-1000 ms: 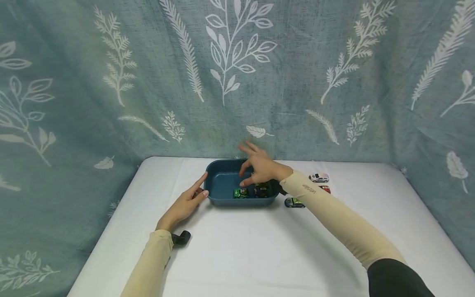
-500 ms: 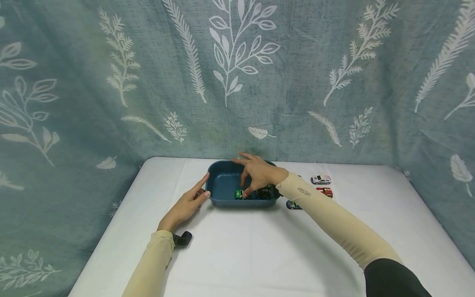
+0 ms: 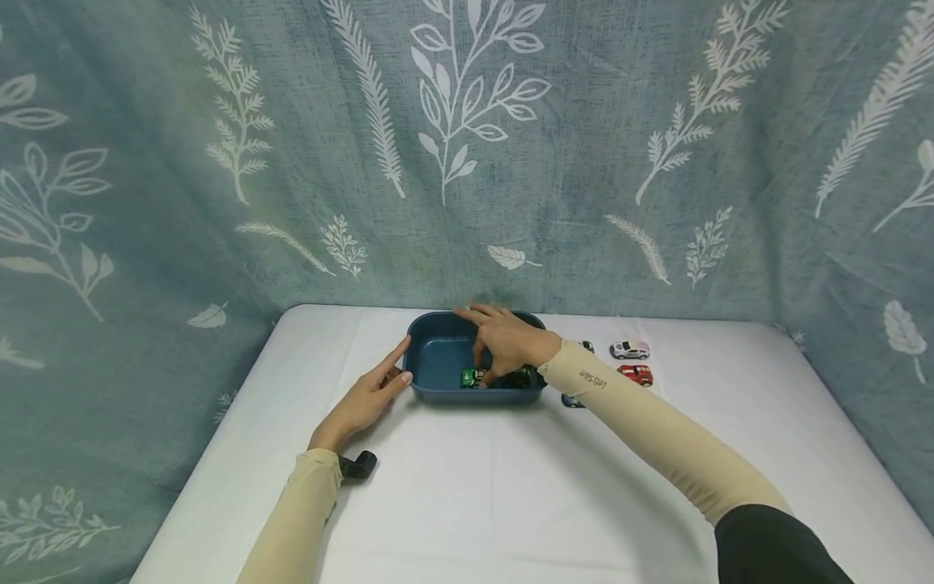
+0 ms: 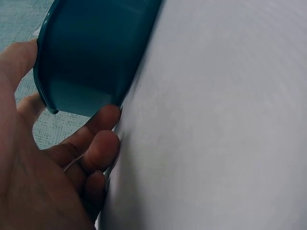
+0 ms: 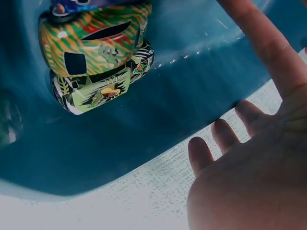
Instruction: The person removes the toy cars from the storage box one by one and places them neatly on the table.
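A dark blue tray (image 3: 438,357) sits on the white table near its back edge. My left hand (image 3: 365,397) rests against the tray's left wall with its fingers straight; in the left wrist view the left hand (image 4: 57,163) has its thumb and fingers either side of the tray (image 4: 96,52) corner. My right hand (image 3: 511,341) reaches down into the tray, fingertips by a small green toy car (image 3: 471,378). A dark striped toy car (image 3: 520,378) lies beside it. In the right wrist view that striped car (image 5: 96,62) lies free on the tray floor (image 5: 168,110), and the right hand (image 5: 259,182) has spread fingers.
Right of the tray stand a white toy car (image 3: 629,349) and a red one (image 3: 636,374); a blue one (image 3: 571,401) is half hidden by my right forearm. A leaf-patterned curtain (image 3: 657,162) hangs close behind the table. The table's white front half (image 3: 511,503) lies between my arms.
My right hand came down from above the tray into it, and its fingertips reached the green car. The left hand stayed against the tray's left wall.
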`<state>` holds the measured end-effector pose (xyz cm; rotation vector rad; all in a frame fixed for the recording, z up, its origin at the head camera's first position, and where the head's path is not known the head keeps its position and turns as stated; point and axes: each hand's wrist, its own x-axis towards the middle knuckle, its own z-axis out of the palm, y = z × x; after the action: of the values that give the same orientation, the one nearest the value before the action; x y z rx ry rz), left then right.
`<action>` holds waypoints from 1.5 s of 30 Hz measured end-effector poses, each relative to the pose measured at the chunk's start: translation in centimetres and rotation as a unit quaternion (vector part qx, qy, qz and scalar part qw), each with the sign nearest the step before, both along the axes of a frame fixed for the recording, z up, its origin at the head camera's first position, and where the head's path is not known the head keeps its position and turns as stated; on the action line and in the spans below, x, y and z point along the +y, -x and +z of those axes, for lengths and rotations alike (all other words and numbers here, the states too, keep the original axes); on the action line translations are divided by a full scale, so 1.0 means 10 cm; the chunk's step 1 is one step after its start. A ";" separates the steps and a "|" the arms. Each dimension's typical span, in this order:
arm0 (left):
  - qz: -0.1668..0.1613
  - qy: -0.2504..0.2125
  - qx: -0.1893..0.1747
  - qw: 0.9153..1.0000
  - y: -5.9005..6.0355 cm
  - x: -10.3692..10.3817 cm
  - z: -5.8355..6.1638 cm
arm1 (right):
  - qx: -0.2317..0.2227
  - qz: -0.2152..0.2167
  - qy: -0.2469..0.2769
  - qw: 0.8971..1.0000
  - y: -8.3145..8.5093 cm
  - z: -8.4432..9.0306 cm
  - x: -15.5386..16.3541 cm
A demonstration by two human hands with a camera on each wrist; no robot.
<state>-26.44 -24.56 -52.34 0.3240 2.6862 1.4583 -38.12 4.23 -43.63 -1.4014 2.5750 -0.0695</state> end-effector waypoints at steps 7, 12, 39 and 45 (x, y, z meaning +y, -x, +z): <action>-0.002 0.006 0.007 1.000 0.02 0.01 0.03 | 0.016 -0.002 -0.010 1.000 0.00 0.03 0.01; 0.000 0.009 0.009 1.000 0.03 0.00 0.04 | 0.019 -0.004 -0.012 1.000 -0.01 0.04 0.01; -0.003 -0.006 0.004 1.000 0.00 0.02 -0.01 | -0.025 0.009 0.066 0.997 0.10 0.01 0.10; 0.001 0.003 -0.003 1.000 -0.03 0.01 -0.01 | -0.051 -0.005 0.114 0.992 0.12 0.09 0.24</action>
<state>-26.16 -24.46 -52.45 0.3157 2.6878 1.4482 -39.33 6.64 -42.71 -1.4186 2.5541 -0.4382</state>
